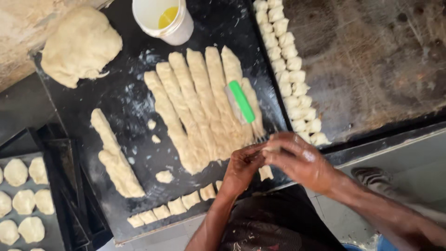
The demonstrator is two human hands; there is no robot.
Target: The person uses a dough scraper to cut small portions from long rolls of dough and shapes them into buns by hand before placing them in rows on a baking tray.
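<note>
My left hand (241,169) and my right hand (297,160) meet at the near edge of a black worktop (134,104) and pinch one small piece of dough (272,148) between their fingers. Just beyond them lie several long dough strips (200,107) side by side, with a green-handled dough scraper (240,102) resting on top. A row of small cut dough pieces (172,207) runs along the near edge to the left of my left hand. One more cut piece (265,173) sits under my hands.
A large dough lump (79,46) sits at the far left, a white cup with yellow liquid (163,18) at the top. A line of cut pieces (290,69) edges the dark surface on the right. A lone dough strip (114,160) lies left. A black tray (51,227) holds round dough pieces (23,202).
</note>
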